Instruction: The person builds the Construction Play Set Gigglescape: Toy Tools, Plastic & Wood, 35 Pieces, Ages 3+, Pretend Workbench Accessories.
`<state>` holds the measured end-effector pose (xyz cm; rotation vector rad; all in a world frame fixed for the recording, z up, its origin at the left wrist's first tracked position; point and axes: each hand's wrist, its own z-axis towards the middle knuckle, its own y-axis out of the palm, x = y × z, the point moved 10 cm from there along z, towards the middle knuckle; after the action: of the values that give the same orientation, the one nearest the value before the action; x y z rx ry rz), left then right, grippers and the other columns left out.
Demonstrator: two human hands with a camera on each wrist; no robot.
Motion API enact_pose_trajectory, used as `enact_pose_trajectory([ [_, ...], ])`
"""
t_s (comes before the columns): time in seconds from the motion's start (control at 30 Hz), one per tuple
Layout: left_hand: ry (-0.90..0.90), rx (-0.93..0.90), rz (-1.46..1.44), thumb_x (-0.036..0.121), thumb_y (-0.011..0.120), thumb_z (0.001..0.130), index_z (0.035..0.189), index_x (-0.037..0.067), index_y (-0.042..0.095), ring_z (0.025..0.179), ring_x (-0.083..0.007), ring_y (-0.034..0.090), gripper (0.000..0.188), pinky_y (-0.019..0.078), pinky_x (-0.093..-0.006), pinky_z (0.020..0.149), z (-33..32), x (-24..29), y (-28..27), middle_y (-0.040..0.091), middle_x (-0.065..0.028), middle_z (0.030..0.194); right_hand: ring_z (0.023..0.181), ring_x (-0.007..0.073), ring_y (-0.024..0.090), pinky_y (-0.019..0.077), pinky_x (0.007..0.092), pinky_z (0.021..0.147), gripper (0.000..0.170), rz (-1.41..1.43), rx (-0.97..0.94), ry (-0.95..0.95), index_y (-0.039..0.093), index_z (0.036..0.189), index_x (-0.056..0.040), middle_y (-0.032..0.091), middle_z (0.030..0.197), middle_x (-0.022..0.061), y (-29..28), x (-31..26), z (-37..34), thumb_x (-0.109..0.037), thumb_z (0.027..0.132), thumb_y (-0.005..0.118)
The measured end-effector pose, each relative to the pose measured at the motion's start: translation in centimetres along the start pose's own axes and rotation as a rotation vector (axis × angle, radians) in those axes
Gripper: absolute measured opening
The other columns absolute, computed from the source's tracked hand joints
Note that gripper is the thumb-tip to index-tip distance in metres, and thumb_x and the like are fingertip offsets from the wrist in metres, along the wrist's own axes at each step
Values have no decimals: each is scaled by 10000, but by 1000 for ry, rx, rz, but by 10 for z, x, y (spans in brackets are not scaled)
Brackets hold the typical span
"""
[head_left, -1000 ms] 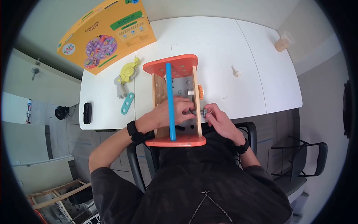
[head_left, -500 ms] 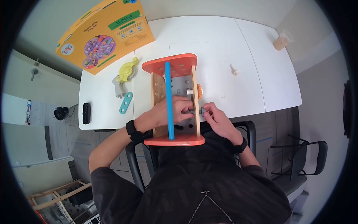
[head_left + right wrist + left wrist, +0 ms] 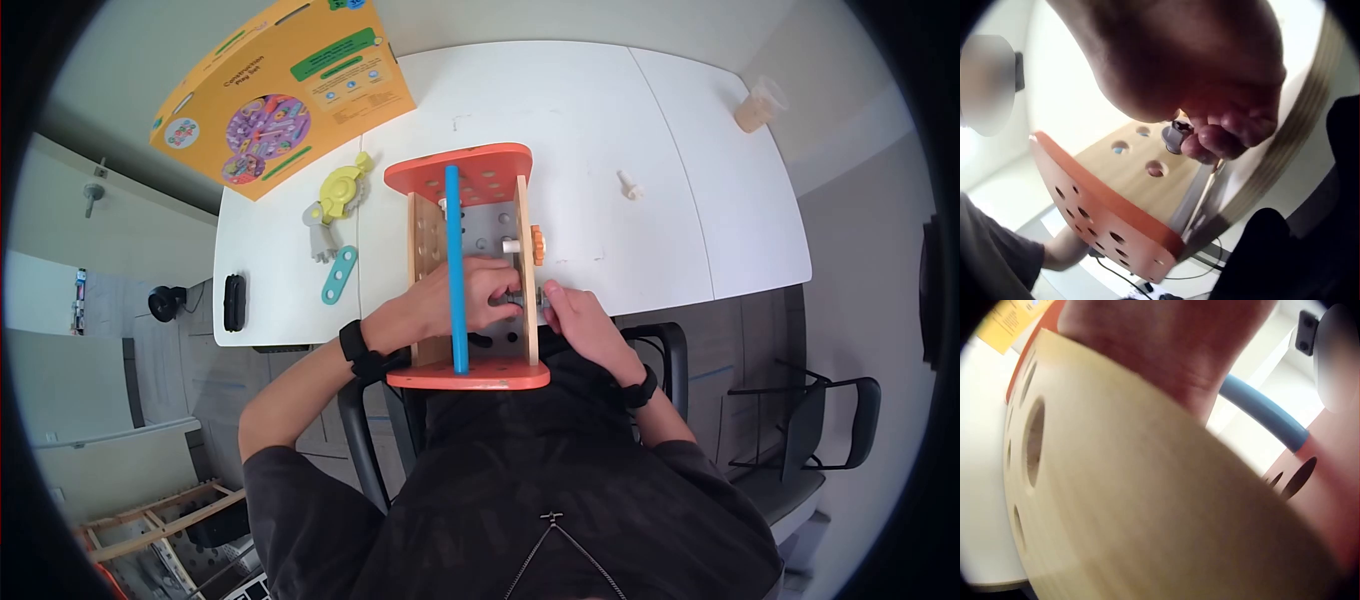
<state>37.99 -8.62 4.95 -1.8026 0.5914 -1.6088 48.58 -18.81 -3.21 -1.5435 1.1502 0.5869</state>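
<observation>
A toy toolbox with wooden side panels (image 3: pixel 527 215), red-orange end panels (image 3: pixel 470 377) and a blue handle rod (image 3: pixel 456 260) stands at the table's front edge. My left hand (image 3: pixel 455 298) reaches in under the rod and pinches the inner end of a grey bolt (image 3: pixel 1179 133) at the right panel. Outside that panel, my right hand (image 3: pixel 587 325) has its thumb and fingers around the bolt's outer end. In the right wrist view, the bolt's cross-slotted face shows beside my curled fingers. The left wrist view has the left fingers hidden behind the wooden panel (image 3: pixel 1129 481).
Through the same panel, farther back, goes a white bolt with an orange nut (image 3: pixel 538 245). On the white table (image 3: pixel 600 110) lie a white bolt (image 3: pixel 630 186), a yellow-and-grey toy saw (image 3: pixel 340 193), a teal strip (image 3: pixel 340 275) and a black case (image 3: pixel 234 302). A yellow box (image 3: pixel 285 90) stands behind.
My right hand's fingers have shifted around the bolt's outer end, covering more of it, close to the panel. My left hand stays inside the toolbox, almost still.
</observation>
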Motion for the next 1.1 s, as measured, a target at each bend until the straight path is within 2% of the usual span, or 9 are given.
enact_pose_trajectory([
  [0.1,-3,-2,8,222,800,920,883,-4,601,817,-315,612,303,511,-446,743,-1,-1,-1,562,-103,811,726,331,679,524,445,750,274,80,-25,84,569,1254,-42,655,755,140,-3,9,-2,-276,1131,496],
  [0.17,-3,-2,8,223,800,920,886,-4,605,817,-313,613,301,512,-446,743,-1,-2,0,563,-102,811,705,332,670,524,438,722,276,0,172,-70,574,1247,-42,667,756,139,-20,-13,-17,-279,1130,496],
  [0.37,-1,-3,-2,230,798,923,908,-7,627,827,-311,621,293,522,-443,750,-1,0,-1,573,-102,816,680,341,676,529,426,701,276,-133,284,-362,570,1250,-36,676,751,136,-14,-35,-20,-274,1115,531],
  [0.5,13,1,23,235,800,921,911,-5,635,832,-313,627,291,528,-444,756,-1,-1,-1,578,-103,816,768,363,708,544,453,735,256,81,-31,82,560,1253,-24,713,890,184,3,9,1,-234,1105,555],
  [0.57,19,2,31,235,801,919,906,-3,634,830,-314,626,291,528,-444,757,-1,0,-1,579,-103,814,762,361,704,542,456,735,263,-3,-19,89,570,1230,-11,707,875,190,-7,-17,-14,-245,1117,530],
  [0.67,33,7,34,231,803,915,895,-1,629,823,-317,624,291,526,-445,753,0,-1,0,580,-103,810,716,371,693,524,464,705,362,-84,241,-302,598,1143,-1,670,732,190,-16,-48,-29,-327,1148,441],
  [0.77,45,17,32,228,805,911,885,1,623,816,-321,621,292,523,-447,748,-1,-2,1,578,-105,804,705,369,679,517,463,703,358,-127,293,-358,599,1152,-7,653,725,172,-10,-38,-21,-330,1146,446],
  [0.9,67,36,44,229,809,906,879,2,620,808,-325,621,297,518,-447,741,-1,0,0,575,-107,797,764,385,677,529,462,745,251,71,-93,117,570,1215,-19,692,891,189,14,16,4,-247,1120,524],
  [1.1,49,33,35,231,816,897,874,5,625,802,-326,625,297,518,-442,746,0,0,-1,576,-106,790,642,297,610,497,415,677,436,-7,324,-272,612,1007,3,621,706,138,-14,-43,-25,-362,1160,427],
])
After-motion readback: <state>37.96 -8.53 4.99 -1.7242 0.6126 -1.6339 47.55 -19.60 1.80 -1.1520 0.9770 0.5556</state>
